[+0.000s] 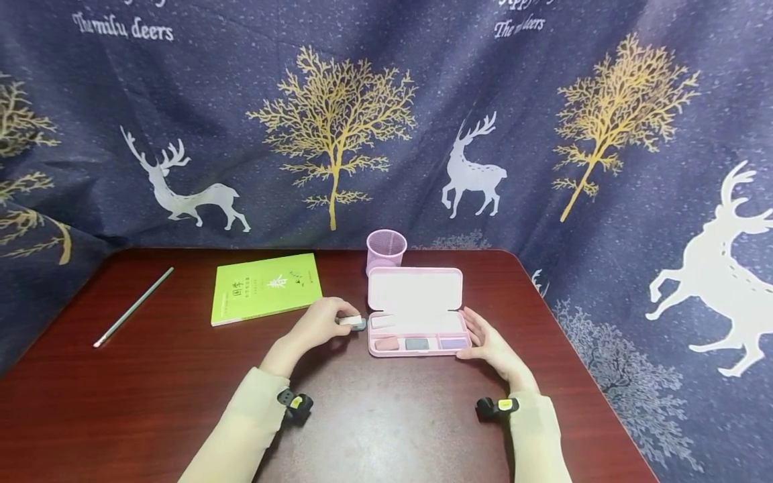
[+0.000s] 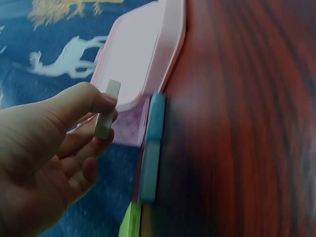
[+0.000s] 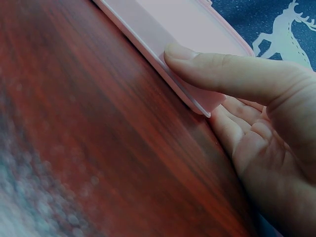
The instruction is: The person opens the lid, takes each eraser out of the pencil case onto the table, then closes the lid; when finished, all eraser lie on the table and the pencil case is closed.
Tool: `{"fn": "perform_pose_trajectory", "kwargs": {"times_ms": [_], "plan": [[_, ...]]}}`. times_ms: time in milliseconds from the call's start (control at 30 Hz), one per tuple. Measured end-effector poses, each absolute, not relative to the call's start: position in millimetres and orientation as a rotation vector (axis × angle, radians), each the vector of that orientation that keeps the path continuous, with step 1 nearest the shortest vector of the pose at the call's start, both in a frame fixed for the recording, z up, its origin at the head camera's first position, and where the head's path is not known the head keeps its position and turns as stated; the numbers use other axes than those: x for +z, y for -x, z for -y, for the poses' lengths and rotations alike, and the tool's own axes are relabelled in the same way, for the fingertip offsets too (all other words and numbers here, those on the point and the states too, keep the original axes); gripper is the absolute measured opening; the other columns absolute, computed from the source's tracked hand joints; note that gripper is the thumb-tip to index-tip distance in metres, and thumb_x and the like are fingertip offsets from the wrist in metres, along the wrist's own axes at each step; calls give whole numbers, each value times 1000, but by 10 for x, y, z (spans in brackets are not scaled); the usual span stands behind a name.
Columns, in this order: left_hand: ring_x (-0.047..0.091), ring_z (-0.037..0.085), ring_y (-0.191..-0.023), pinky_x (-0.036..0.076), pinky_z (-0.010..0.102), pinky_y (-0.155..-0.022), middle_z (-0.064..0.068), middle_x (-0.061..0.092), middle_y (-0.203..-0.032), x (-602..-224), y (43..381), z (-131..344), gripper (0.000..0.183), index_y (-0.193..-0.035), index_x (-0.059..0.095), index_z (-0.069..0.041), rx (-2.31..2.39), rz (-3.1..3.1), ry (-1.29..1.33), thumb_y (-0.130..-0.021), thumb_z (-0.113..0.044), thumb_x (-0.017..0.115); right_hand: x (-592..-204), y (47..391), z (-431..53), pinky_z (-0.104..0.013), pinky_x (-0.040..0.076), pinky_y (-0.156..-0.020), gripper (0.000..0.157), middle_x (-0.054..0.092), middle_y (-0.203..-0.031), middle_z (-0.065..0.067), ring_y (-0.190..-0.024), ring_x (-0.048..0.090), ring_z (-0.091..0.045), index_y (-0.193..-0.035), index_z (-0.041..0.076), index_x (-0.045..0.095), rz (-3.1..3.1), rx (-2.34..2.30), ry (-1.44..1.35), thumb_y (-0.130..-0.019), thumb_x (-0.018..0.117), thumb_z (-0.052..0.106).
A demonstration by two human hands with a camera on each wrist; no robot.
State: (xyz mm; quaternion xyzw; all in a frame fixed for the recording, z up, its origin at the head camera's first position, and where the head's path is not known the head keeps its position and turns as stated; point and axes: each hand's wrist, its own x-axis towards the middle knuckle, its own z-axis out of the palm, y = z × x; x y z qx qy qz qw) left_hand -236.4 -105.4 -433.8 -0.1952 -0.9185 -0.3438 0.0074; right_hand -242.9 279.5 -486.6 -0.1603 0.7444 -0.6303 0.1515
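An open pink pencil case point(image 1: 417, 335) lies on the table with its lid point(image 1: 415, 289) raised. Its front compartments hold a pinkish block point(image 1: 386, 344), a grey-green block point(image 1: 417, 344) and a purple block point(image 1: 453, 343). Left of the case, my left hand point(image 1: 322, 323) pinches a small whitish bar point(image 2: 107, 109) between thumb and fingers. Beside that bar, a two-tone teal stick-like piece point(image 2: 154, 143) lies on the table; its kind is unclear. My right hand point(image 1: 492, 345) grips the case's right end, thumb on the front rim and fingers along the side.
A pink mesh pen cup point(image 1: 386, 249) stands behind the lid. To the left lie a green book point(image 1: 266, 288) and a pencil point(image 1: 134, 307) on the dark red table point(image 1: 121, 402). A patterned blue cloth point(image 1: 386, 134) hangs behind the table.
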Motion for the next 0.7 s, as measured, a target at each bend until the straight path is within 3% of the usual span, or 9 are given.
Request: {"fn": "perform_pose_trajectory", "kwargs": {"times_ms": [700], "plan": [[66,23,-89,53,42,-82,6,73,-92,-4432,2358,1690,19,-98,74,-5,-1010,2882,565,-79,-2,73,-4862,2427,-2786,-6,36,-100,104,11,-161,-27,-149,9,-40,-155,-1,8,-2120,-1818,430,-76,76,-6]]}}
